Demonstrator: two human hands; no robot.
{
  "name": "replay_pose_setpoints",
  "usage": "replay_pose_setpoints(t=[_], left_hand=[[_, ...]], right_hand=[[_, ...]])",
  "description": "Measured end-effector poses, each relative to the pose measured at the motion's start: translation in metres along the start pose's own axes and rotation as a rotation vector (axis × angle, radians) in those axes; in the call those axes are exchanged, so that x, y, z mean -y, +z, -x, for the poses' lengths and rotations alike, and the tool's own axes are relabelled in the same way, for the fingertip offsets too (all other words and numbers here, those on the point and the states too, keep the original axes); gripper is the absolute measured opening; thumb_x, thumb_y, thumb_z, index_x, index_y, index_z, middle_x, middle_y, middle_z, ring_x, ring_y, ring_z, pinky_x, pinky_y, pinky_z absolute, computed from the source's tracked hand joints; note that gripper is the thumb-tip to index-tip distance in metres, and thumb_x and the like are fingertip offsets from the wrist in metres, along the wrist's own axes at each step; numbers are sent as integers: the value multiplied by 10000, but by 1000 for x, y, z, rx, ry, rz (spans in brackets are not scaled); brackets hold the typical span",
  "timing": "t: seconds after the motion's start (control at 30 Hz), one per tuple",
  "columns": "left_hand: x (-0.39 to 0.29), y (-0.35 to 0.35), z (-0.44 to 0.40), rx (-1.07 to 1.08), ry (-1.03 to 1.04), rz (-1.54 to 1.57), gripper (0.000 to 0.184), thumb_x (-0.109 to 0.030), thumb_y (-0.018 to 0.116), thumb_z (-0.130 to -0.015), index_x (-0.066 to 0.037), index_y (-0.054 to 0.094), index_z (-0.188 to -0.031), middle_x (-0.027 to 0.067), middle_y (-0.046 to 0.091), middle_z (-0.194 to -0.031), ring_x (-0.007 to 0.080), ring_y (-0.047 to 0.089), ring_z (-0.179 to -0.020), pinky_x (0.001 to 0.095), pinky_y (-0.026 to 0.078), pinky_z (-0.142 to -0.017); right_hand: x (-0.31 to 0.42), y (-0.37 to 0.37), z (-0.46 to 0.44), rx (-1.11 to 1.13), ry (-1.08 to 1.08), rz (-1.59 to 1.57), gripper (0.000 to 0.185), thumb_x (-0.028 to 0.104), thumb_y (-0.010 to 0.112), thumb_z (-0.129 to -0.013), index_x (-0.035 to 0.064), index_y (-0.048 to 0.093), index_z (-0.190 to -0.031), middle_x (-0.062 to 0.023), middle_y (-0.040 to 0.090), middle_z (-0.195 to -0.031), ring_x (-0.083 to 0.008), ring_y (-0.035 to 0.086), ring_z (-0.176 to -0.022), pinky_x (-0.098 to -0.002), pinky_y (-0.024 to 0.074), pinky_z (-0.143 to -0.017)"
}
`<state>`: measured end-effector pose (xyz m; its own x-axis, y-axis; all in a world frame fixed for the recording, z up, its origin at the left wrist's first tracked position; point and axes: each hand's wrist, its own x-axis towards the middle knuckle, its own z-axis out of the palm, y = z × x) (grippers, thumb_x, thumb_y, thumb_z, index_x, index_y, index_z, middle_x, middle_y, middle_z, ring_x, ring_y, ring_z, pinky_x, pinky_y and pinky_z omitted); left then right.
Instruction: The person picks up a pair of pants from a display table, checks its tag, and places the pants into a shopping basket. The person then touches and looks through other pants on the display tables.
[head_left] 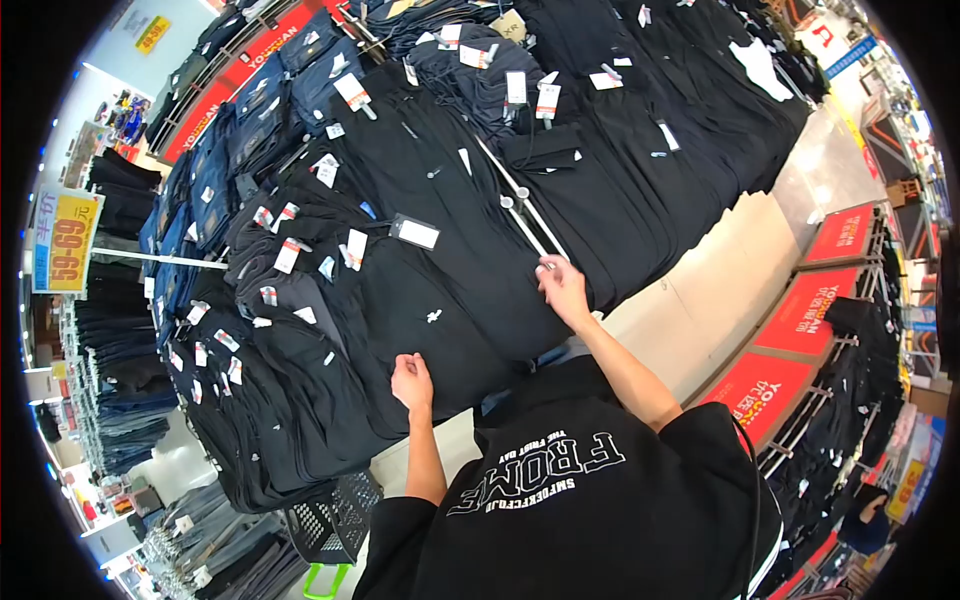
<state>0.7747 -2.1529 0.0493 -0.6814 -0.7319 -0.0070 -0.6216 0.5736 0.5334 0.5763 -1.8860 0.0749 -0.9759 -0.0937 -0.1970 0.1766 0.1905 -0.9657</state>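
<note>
Black trousers point(475, 290) lie in long folded stacks on the display in front of me, many with white tags. My left hand point(411, 383) is over the near edge of one black stack, its fingers curled together. Whether fabric is pinched in them I cannot make out. Farther right, my right hand point(563, 290) has its fingers closed at the lower end of a pair of long white strips point(530, 222) with round fittings, which run across the black trousers. A dark tag with a white label point(415, 232) rests on the stack between the hands and the far rows.
Folded blue jeans point(253, 125) line the display's left side. A yellow price sign point(70, 240) stands at far left. Below the stacks is a dark perforated basket point(340, 515) with a green handle point(326, 580). Red signboards point(795, 310) front another rack at right, across a pale floor point(700, 285).
</note>
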Motion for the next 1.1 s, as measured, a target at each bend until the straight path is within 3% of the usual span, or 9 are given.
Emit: replay_pose_setpoints(t=[0.1,0.17,0.23,0.43,0.7,0.83,0.97,1.07,1.1], left_hand=[[1,-2,-2,42,-27,-3,225,-260,623,-862,-68,570,-757,65,545,-559,250,554,-524,393,436,-535],[2,-3,-2,23,-37,119,194,-243,633,-859,-62,600,-797,63,555,-566,220,546,-520,379,444,-548],[-7,-2,0,-96,-26,267,135,-159,629,-859,-26,617,-879,66,600,-680,169,551,-591,319,460,-589],[-116,4,10,-169,-26,402,116,-129,573,-916,-17,601,-931,24,600,-785,90,530,-666,242,444,-617],[-311,116,-32,502,-92,957,242,-219,554,-953,-21,600,-1083,60,652,-921,99,594,-767,239,472,-700],[-376,202,-82,714,-394,1122,358,-256,552,-947,-8,521,-1203,134,617,-1080,217,626,-904,310,511,-798],[-371,292,-165,701,-1061,1294,492,-204,604,-890,40,357,-1238,189,502,-1137,283,589,-906,388,525,-746],[-390,296,-186,457,-970,1327,308,-228,608,-877,-16,411,-983,109,452,-884,219,514,-761,347,473,-598],[-386,297,-195,475,-878,1342,384,-248,662,-841,-87,430,-1101,101,481,-960,211,511,-780,386,473,-695]], right_hand=[[-11,-38,-29,-319,-238,219,248,138,639,-846,-1,600,-1048,-63,605,-672,-137,560,-576,-298,479,-560],[-21,-63,-50,-382,-266,316,255,131,638,-836,-2,601,-1051,-72,616,-701,-165,574,-595,-318,490,-583],[-36,-82,-69,-369,-286,391,309,158,638,-865,-34,577,-1098,-58,628,-743,-105,571,-590,-257,486,-538],[-18,-117,-98,-36,288,-51,264,188,595,-896,-11,580,-1070,-101,642,-779,-144,619,-540,-269,512,-426],[-23,-155,-104,443,401,-364,234,230,566,-928,19,573,-1027,-87,611,-776,-150,621,-579,-269,511,-462],[-8,-189,-109,539,528,-313,301,271,542,-949,22,549,-1118,-93,636,-867,-141,628,-589,-236,488,-471],[-10,-228,-124,552,601,-402,353,310,497,-968,15,544,-1157,-112,660,-874,-139,635,-595,-224,485,-477],[-13,-249,-135,598,584,-419,368,318,431,-992,11,555,-1151,-131,669,-850,-147,638,-585,-228,490,-488],[-13,-253,-138,606,584,-435,370,321,432,-989,9,553,-1147,-137,668,-850,-150,635,-575,-227,486,-484]])
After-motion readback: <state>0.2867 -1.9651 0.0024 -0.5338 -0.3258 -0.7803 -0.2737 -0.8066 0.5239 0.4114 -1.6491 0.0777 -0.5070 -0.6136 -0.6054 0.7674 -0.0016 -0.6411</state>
